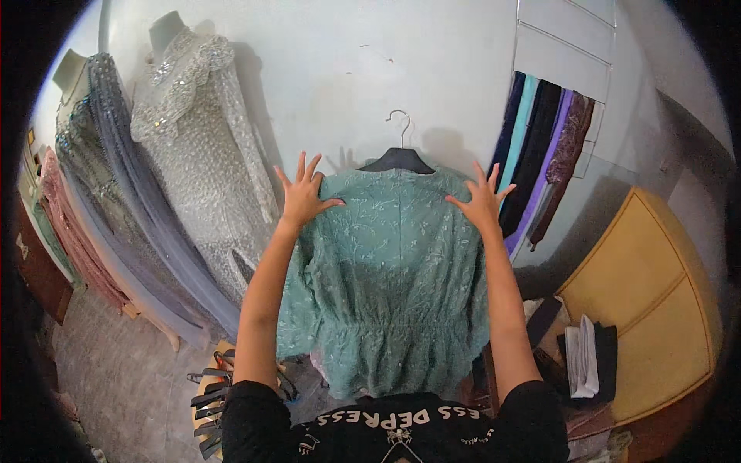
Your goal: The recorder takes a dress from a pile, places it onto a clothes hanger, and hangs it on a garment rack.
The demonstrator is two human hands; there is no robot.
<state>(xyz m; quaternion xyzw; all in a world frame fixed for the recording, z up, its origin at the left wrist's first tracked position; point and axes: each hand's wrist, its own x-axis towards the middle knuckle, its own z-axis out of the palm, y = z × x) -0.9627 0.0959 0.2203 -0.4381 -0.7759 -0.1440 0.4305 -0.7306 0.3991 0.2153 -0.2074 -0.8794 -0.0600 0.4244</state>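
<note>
A sea-green embroidered blouse [394, 285] with a gathered waist hangs in front of me on a dark clothes hanger [397, 160] with a metal hook. My left hand [302, 193] is at the blouse's left shoulder, fingers spread upward and thumb pointing inward over the fabric. At the opposite shoulder, my right hand [483, 199] mirrors it, its fingers also apart and thumb turned in. Neither hand grips the cloth; whether the palms touch it I cannot tell. Both forearms reach up on either side of the blouse.
Mannequins in a white beaded gown [193, 139] and a grey-blue gown [123, 154] stand at left. Folded fabrics [540, 147] hang from a metal rack at right. Below it are a yellow padded panel [648, 301] and folded cloths [583, 359]. Black hangers [210, 405] lie lower left.
</note>
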